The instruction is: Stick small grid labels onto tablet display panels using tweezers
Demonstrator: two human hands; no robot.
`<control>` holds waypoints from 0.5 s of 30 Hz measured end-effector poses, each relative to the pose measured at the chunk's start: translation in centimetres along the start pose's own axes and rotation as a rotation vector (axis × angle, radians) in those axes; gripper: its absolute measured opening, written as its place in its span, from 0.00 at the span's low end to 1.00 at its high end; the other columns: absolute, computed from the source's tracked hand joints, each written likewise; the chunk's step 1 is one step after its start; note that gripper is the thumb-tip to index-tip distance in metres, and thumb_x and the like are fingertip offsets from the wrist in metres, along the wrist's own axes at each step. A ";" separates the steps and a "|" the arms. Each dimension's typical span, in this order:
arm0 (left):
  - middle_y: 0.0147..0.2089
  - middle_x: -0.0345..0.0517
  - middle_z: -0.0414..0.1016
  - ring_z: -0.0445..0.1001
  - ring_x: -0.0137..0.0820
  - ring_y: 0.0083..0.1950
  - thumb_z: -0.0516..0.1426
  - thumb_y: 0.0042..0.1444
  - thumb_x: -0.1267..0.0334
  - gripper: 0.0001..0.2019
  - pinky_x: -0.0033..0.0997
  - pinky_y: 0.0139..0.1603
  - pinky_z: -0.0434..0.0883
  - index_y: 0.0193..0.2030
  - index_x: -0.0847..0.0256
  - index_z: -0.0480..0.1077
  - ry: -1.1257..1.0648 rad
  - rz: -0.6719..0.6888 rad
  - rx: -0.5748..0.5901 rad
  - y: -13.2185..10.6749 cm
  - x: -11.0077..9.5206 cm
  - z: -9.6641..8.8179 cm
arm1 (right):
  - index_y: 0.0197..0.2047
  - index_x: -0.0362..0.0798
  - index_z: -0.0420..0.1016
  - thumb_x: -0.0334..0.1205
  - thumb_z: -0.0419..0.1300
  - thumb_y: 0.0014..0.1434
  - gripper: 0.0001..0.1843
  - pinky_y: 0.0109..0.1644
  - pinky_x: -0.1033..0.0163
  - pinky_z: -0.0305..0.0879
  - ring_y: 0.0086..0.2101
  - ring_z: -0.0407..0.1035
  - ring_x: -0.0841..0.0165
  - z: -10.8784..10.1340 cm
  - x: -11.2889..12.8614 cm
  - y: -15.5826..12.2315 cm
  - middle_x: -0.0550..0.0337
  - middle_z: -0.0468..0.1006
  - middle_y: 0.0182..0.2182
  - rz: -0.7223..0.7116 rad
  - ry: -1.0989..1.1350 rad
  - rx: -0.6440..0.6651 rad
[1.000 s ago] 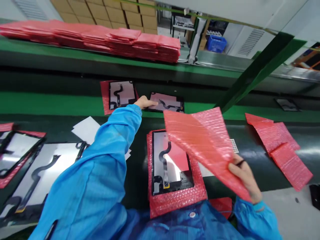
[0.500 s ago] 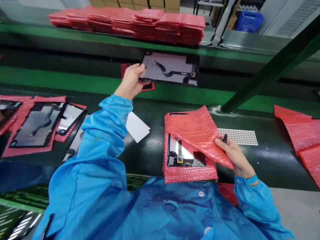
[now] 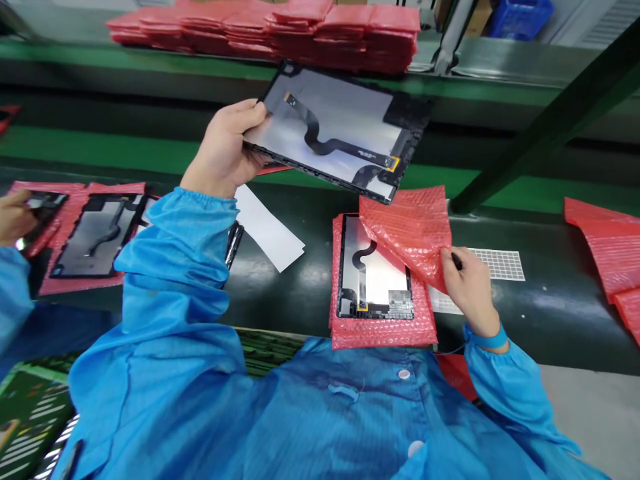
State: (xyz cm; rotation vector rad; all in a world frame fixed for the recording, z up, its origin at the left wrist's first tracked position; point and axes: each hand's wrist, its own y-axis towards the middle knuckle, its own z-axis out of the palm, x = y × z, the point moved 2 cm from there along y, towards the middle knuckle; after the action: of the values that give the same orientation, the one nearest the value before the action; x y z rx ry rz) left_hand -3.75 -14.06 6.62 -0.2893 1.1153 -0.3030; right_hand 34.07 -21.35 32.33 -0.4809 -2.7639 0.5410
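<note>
My left hand (image 3: 227, 143) grips the left edge of a tablet screen panel (image 3: 345, 127), held raised and tilted, its silvery back with a dark ribbon cable facing me. At the right, my right hand (image 3: 470, 283) pinches the corner of a red bubble-wrap bag (image 3: 407, 220); a small black pen-like thing (image 3: 457, 261) sticks out of that same hand. The bag is lifted partly off a second screen panel (image 3: 383, 267), which lies on more red bubble wrap (image 3: 385, 335) in front of me.
Stacked red bubble bags (image 3: 280, 30) line the back shelf. White paper (image 3: 273, 230) and a gridded label sheet (image 3: 503, 264) lie on the green bench. At left are more panels (image 3: 100, 233) on red wrap and a co-worker's hand (image 3: 15, 217). A green post (image 3: 540, 133) slants at right.
My left hand has brought the raised panel nearer and tilted it. My right hand has drawn the red bag further back, uncovering more of the lower panel. A co-worker's hand has appeared at left.
</note>
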 end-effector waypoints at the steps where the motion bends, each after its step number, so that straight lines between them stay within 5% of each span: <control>1: 0.28 0.34 0.56 0.52 0.26 0.35 0.64 0.53 0.36 0.27 0.35 0.38 0.65 0.38 0.57 0.59 -0.004 0.002 -0.001 -0.3 -0.2 0.1 | 0.32 0.51 0.77 0.57 0.64 0.57 0.17 0.46 0.54 0.67 0.37 0.72 0.58 -0.4 0.2 0.1 0.53 0.80 0.33 -0.004 0.021 -0.047; 4: 0.28 0.33 0.55 0.50 0.25 0.35 0.64 0.53 0.38 0.27 0.33 0.38 0.66 0.38 0.58 0.59 -0.019 0.008 -0.005 -0.7 -0.7 0.0 | 0.43 0.51 0.79 0.59 0.66 0.56 0.21 0.49 0.53 0.71 0.40 0.77 0.58 -1.0 0.4 0.0 0.54 0.83 0.40 0.082 0.303 -0.040; 7: 0.29 0.34 0.58 0.52 0.27 0.37 0.64 0.53 0.36 0.27 0.36 0.43 0.69 0.38 0.56 0.59 -0.022 0.031 -0.033 -0.6 -1.2 -0.7 | 0.46 0.51 0.77 0.60 0.68 0.54 0.24 0.43 0.54 0.76 0.36 0.79 0.60 -0.3 0.2 -0.6 0.56 0.85 0.41 0.267 0.569 0.184; 11: 0.33 0.40 0.67 0.61 0.32 0.41 0.61 0.52 0.36 0.26 0.44 0.50 0.70 0.41 0.55 0.62 -0.003 0.036 -0.050 -0.9 -1.6 -1.0 | 0.40 0.49 0.77 0.60 0.68 0.54 0.23 0.36 0.55 0.73 0.29 0.76 0.60 1.8 -0.1 -1.5 0.56 0.83 0.30 0.341 0.484 0.339; 15: 0.29 0.38 0.66 0.60 0.28 0.31 0.64 0.53 0.38 0.26 0.35 0.37 0.71 0.43 0.59 0.67 0.026 -0.050 0.018 -2.3 -1.8 0.5 | 0.40 0.49 0.77 0.52 0.68 0.53 0.17 0.37 0.56 0.67 0.28 0.70 0.62 2.9 -0.3 -2.0 0.58 0.80 0.27 0.178 0.205 0.251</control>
State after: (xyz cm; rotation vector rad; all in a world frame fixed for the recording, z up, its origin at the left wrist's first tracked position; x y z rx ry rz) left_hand -4.28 -15.50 9.20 -0.2983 1.1312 -0.3623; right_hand 32.83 -24.09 30.47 -0.6833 -2.4313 0.8184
